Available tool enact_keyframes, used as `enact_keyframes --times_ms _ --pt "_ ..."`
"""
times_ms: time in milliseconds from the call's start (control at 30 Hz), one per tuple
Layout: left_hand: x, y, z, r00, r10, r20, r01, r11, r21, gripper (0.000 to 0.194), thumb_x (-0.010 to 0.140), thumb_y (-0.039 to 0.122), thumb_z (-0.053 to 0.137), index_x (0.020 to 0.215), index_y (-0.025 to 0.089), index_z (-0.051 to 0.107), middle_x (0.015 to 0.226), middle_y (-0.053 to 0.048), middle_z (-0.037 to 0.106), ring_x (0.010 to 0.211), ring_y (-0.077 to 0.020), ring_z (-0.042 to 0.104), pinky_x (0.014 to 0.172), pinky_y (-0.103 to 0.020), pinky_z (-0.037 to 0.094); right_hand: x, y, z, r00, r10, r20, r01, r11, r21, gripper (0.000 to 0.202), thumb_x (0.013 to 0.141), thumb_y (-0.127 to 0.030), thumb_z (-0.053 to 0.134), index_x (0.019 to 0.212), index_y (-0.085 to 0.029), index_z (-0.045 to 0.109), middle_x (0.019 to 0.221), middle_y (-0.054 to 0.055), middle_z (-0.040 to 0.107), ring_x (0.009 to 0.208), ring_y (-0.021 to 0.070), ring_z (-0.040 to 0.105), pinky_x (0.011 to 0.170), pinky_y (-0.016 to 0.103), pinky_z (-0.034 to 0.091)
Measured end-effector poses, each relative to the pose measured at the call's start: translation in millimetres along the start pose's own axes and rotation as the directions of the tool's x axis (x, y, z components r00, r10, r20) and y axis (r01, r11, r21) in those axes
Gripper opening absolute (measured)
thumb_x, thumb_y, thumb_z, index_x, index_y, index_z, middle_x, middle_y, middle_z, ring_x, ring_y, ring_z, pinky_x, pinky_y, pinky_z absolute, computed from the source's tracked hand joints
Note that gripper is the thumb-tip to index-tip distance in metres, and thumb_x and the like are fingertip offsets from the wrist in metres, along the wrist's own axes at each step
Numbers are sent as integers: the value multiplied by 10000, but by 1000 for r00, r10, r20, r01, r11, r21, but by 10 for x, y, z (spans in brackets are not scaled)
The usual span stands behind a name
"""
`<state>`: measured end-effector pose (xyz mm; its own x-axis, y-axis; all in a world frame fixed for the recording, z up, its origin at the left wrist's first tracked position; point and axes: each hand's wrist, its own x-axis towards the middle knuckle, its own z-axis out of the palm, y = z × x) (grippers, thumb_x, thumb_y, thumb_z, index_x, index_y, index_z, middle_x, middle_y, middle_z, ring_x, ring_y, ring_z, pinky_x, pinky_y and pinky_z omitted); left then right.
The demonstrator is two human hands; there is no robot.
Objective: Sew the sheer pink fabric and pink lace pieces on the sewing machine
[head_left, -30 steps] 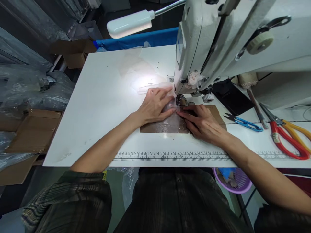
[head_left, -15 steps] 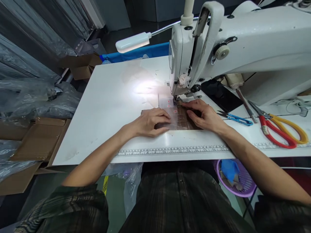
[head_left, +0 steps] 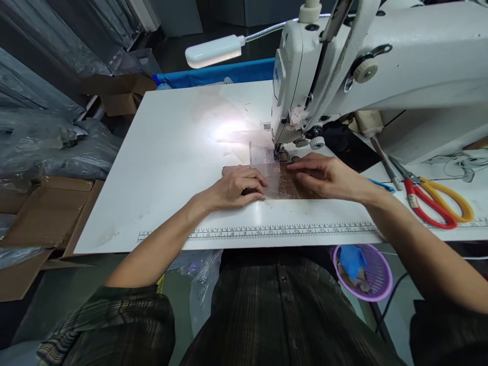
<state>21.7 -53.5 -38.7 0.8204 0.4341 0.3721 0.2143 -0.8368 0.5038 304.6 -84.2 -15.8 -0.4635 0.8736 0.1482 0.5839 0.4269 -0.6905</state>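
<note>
- The left hand is laid palm-down, released and loosely bent, on the flat brown panel and beside the thin translucent sheet with small red marks; the panel is apparently kept flat by its weight.
- The right hand is held over the panel's other side, fingers extended near the metal presser foot, presumably so that the material can be guided there; whether an edge is pinched cannot be told.
- The sheet is laid partly over the panel, close against the foot of the white sewing machine.
- The work area is lit by a white lamp.
- Red-and-yellow-handled scissors are placed within the right hand's reach.
</note>
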Motion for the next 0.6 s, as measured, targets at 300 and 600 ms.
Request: enact_keyframes --times_ms 300,600 --pt "5 11 0 997 -50 -53 49 998 -26 165 961 260 615 873 191 736 995 -77 762 920 -181 712 817 -362 562 -30 -206 391 970 -225 94 227 974 -11 282 874 -418 682 1028 -183 655 1057 124 663 993 255 634 841 414 550" --pt "45 90 75 986 109 -128 -75 966 248 108 946 247 637 928 190 727 1000 -69 779 852 -178 718 759 -371 556 40 -129 259 988 -151 39 147 986 74 145 933 -339 592 958 -232 686 968 67 725 877 214 665 771 366 555"
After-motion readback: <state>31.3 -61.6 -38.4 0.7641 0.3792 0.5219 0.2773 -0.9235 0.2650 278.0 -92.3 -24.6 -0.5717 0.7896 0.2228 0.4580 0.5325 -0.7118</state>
